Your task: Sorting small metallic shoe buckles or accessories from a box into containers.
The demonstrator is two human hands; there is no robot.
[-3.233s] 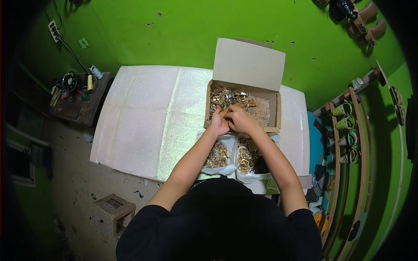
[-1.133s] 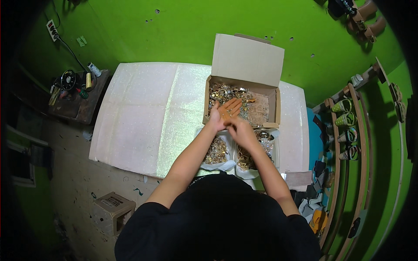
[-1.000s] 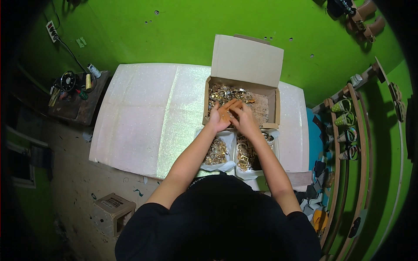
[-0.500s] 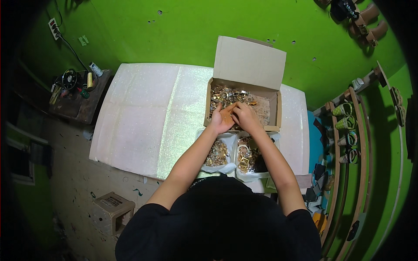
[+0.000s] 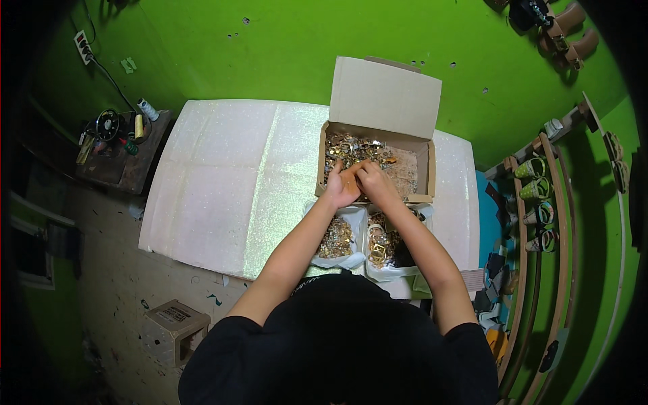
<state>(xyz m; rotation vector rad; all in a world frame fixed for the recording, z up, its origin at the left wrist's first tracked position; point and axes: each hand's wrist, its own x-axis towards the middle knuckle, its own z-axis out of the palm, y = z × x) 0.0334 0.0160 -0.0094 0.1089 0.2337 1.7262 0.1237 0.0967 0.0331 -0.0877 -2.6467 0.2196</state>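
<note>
My left hand [image 5: 343,189] is palm up over the near edge of an open cardboard box [image 5: 424,198], its thumb apart from the outstretched fingers. My right hand [image 5: 376,185] meets it from the right, fingertips bunched together at the left hand's fingers; anything pinched there is too small to make out. Inside the box, a heap of small metal buckles and ornaments [image 5: 344,147] fills mostly the left part. Nearer to me, under my forearms, stand two white plastic-lined trays. The left one holds small shiny pieces [image 5: 335,239], the right one larger gold-coloured buckles [image 5: 378,251].
A shimmering white sheet [image 5: 209,182] covers the table. At the left, a small dark stand [image 5: 125,165] carries thread spools [image 5: 139,126]. Sandals [image 5: 536,190] hang on a wooden rack at the right. A stool [image 5: 174,327] stands on the floor at lower left.
My right hand has shifted slightly left, its fingertips moving over the left hand's fingers. My left hand has stayed nearly still.
</note>
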